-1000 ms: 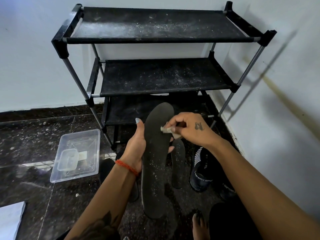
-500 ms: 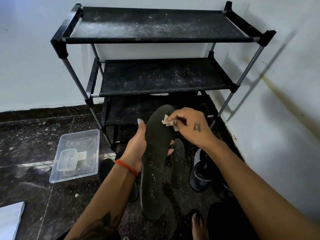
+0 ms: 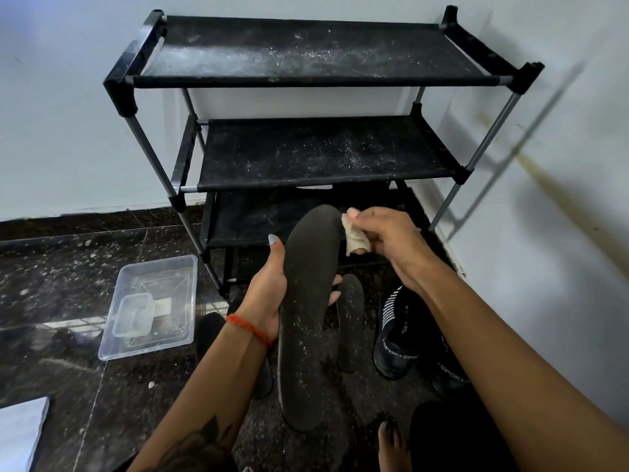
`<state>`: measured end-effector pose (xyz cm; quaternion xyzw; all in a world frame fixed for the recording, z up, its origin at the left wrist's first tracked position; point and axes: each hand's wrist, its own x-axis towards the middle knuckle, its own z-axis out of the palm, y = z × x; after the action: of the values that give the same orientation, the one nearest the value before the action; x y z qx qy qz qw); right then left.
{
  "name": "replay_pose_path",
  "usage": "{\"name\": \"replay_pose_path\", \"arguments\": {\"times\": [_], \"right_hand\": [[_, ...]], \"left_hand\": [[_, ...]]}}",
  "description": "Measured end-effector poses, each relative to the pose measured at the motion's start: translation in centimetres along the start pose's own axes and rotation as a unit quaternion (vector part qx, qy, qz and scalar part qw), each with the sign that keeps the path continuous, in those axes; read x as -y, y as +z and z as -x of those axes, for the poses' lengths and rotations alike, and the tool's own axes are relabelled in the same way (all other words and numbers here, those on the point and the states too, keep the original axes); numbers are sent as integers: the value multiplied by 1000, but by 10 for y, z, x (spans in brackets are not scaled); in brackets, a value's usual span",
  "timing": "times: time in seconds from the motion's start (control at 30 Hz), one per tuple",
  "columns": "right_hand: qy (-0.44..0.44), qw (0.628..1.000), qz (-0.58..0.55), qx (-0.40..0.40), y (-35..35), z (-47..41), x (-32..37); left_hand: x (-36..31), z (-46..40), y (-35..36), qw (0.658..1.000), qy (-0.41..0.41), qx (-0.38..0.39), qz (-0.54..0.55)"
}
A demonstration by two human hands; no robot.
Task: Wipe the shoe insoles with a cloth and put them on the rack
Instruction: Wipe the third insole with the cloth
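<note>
Dark grey foam, speckled with pale dust, is what I have in front of me: the insole (image 3: pixel 308 301) stands nearly upright, toe end up, in front of the rack's lowest shelf. My left hand (image 3: pixel 267 294) grips it round the middle, thumb up along its left edge and fingertips curled round the right edge. My right hand (image 3: pixel 381 236) pinches a small beige cloth (image 3: pixel 354 235) in bunched fingers and presses it against the insole's upper right edge near the toe. A second insole (image 3: pixel 350 321) lies flat on the floor just right of the held one, and another dark piece (image 3: pixel 211 332) shows behind my left forearm; I cannot tell what it is. Further right sit two black shoes (image 3: pixel 401 335) with white stripes and lettering. The black rack (image 3: pixel 306 97) stands against the white wall, its fabric shelves dusty. To the left, on the dark speckled floor (image 3: pixel 51 277), rests a clear plastic tub (image 3: pixel 153 304) with a smaller tub inside. A bare foot (image 3: pixel 391 444) shows at the bottom edge.
</note>
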<state>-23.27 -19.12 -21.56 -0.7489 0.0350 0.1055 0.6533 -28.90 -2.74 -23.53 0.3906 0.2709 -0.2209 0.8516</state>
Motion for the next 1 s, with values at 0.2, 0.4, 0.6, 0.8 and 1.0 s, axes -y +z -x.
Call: {"name": "replay_pose_path", "arguments": {"times": [0.2,0.4,0.6,0.8,1.0], "right_hand": [[-144,942,301,24,17,4,-9],[-104,928,350,-68,-5,-2,-9],[-217,933,284,-31,13,3,-11],[-116,924,354,87,8,5,-7],[-160,940,286,-100,3,5,-3]], "left_hand": [[1,2,1,1000,7,3,-22],[-1,1,0,1000,1,-6,-5],[1,1,0,1000,0,-6,-23],[0,0,-3,1000,3,-11,-9],[-1,0,-1,1000,-2,-8,0]]}}
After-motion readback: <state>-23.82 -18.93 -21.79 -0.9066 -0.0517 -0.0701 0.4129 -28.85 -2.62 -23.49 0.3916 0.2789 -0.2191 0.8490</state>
